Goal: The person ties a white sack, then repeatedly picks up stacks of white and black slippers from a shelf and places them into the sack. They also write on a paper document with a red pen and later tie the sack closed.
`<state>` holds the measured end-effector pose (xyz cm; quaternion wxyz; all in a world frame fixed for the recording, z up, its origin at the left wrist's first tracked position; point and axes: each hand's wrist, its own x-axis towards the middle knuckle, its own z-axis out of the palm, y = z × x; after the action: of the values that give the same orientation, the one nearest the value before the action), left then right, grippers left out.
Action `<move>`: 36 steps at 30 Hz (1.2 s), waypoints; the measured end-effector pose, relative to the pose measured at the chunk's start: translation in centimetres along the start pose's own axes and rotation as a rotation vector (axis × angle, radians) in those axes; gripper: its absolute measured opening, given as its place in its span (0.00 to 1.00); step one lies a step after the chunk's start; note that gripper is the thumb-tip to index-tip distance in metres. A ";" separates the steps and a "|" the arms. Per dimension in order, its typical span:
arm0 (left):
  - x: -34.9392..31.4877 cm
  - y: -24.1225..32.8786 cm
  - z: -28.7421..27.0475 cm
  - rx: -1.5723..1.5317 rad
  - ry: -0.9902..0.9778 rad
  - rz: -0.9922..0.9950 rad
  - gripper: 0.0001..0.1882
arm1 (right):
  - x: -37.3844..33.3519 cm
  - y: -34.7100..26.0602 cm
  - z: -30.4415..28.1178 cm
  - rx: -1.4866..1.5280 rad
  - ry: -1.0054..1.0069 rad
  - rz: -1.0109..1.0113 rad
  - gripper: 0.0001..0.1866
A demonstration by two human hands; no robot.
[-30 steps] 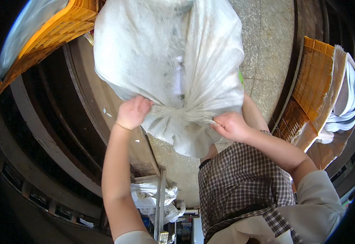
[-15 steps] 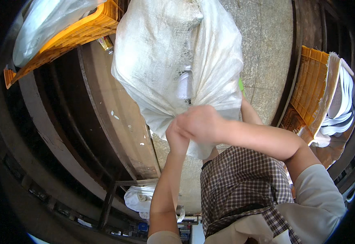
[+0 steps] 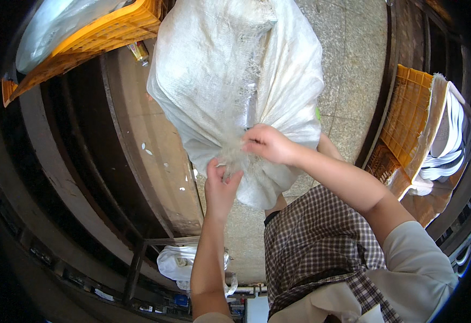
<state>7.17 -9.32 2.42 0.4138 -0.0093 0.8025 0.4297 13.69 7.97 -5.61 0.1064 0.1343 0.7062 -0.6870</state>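
Note:
A large white woven sack [image 3: 208, 70] stands in front of me, bulging. Its mouth is gathered toward me, and loose frayed threads run along the edges. Through the gap between the edges a pale white item [image 3: 250, 107] shows inside; its kind is unclear. My left hand [image 3: 222, 188] is at the near side of the gathered mouth, thumb and curved fingers apart. Just right of the gathered threads is my right hand [image 3: 270, 144], its fingers bent together at the frayed edge. Whatever lies between those fingertips is too small to make out.
Orange crates stand at the upper left [image 3: 106, 32] and right [image 3: 408, 116]; the right one holds stacked white shoe soles [image 3: 448, 140]. Brown cardboard [image 3: 160, 145] lies left of the sack. A white plastic bag [image 3: 176, 261] lies at the lower left.
My hands, together at the gathered mouth before, have come apart. The left has moved slightly left, the right slightly up. The gathered sack mouth has loosened and its threads spread out.

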 end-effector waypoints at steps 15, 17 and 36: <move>8.3 2.9 0.5 0.844 -0.417 0.995 0.16 | -1.2 -0.3 0.5 -0.066 -0.033 0.036 0.12; 8.4 2.1 0.9 0.715 -0.370 0.724 0.18 | -1.1 0.0 1.1 -0.056 0.067 -0.019 0.13; 5.3 0.7 0.9 0.956 -0.210 0.850 0.15 | 1.0 -1.8 -1.5 0.582 0.024 0.630 0.36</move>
<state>4.00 -6.41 -0.90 0.2426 0.5366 0.7942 0.1501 12.18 9.43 -4.20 0.2604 0.3757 0.4085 -0.7901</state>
